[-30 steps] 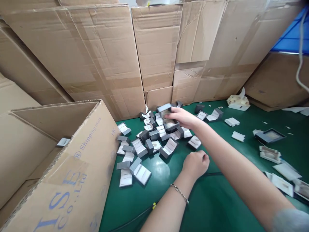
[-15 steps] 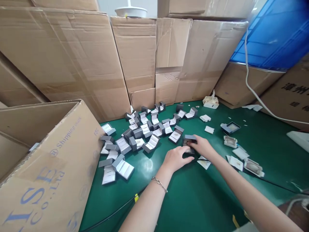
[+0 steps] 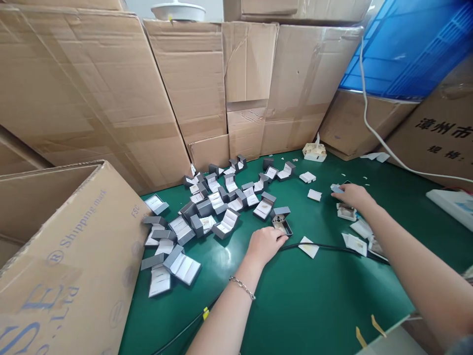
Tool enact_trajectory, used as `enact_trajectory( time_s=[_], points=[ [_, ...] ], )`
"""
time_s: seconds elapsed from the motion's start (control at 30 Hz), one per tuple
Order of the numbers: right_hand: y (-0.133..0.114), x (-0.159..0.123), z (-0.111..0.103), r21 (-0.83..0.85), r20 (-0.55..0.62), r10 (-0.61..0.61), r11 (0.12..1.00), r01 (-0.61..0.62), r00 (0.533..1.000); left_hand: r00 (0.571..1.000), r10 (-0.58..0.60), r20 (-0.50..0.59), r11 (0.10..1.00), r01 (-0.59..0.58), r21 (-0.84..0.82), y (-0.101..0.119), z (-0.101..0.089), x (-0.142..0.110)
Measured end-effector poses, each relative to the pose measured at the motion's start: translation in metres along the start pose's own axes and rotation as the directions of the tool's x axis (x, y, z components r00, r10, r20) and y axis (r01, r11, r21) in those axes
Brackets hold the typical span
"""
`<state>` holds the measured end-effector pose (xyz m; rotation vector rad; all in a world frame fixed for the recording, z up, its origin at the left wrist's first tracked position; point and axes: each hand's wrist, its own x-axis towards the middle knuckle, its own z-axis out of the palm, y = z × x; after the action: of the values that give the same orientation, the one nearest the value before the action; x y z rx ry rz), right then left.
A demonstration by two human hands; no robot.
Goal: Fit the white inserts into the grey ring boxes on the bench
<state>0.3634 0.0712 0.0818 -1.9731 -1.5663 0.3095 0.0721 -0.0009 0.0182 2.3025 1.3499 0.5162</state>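
Note:
An open grey jewelry box (image 3: 281, 213) stands on the green table with its lid up, and the inside of its base looks bare of a white insert. My left hand (image 3: 266, 245) grips the front edge of that box between thumb and fingers. Far to the right, my right hand (image 3: 355, 197) reaches over a dark open box that it mostly hides. At its bent fingertips is a small pale blue-white piece (image 3: 336, 189); exactly what the fingers hold I cannot make out. A white padded insert (image 3: 346, 212) lies just below this hand.
Several open grey boxes with white inserts (image 3: 226, 223) crowd the left and middle of the green table (image 3: 288, 301). A large carton (image 3: 107, 246) stands at left. Loose white cards (image 3: 308, 247), a black cable (image 3: 328, 246) and a tissue pack (image 3: 314, 151) lie at right. Stacked cartons (image 3: 192, 88) wall the back.
My right hand has left the jewelry box and moved right, over the dark box and loose pieces. My left hand stays on the jewelry box. The view has shifted slightly right.

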Motion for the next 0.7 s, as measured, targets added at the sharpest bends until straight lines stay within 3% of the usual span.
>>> enact_trajectory(
  time_s=[0.1, 0.2, 0.33, 0.4, 0.47, 0.6, 0.7],
  points=[
    [0.001, 0.0, 0.006, -0.303, 0.016, -0.029, 0.952, 0.033, 0.999, 0.999, -0.049, -0.019, 0.999, 0.049, -0.016, 0.0, 0.0, 0.001],
    [-0.007, -0.01, 0.021, -0.524, 0.067, -0.208, 0.825, 0.212, 0.976, 0.997, -0.069, -0.033, 0.997, 0.067, -0.049, 0.0, -0.001, 0.002],
    [-0.021, -0.035, 0.042, -0.528, 0.263, -0.365, 0.721, 0.45, 0.893, 0.996, -0.082, -0.019, 0.994, 0.081, -0.068, 0.0, -0.003, 0.001],
    [-0.026, -0.045, 0.048, -0.498, 0.355, -0.369, 0.703, 0.508, 0.859, 0.996, -0.086, -0.028, 0.994, 0.084, -0.064, 0.001, -0.003, -0.001],
    [-0.034, -0.052, 0.047, -0.471, 0.4, -0.323, 0.73, 0.495, 0.858, 0.996, -0.081, -0.043, 0.996, 0.079, -0.052, 0.002, -0.003, -0.001],
    [-0.082, -0.057, 0.032, -0.417, 0.395, -0.202, 0.83, 0.37, 0.896, 0.996, -0.076, -0.035, 0.997, 0.076, 0.0, 0.003, -0.001, 0.0],
    [-0.149, -0.044, 0.032, -0.324, 0.338, -0.328, 0.84, 0.436, 0.882, 0.997, -0.071, -0.023, 0.997, 0.072, 0.016, 0.003, 0.0, 0.001]
  ],
)
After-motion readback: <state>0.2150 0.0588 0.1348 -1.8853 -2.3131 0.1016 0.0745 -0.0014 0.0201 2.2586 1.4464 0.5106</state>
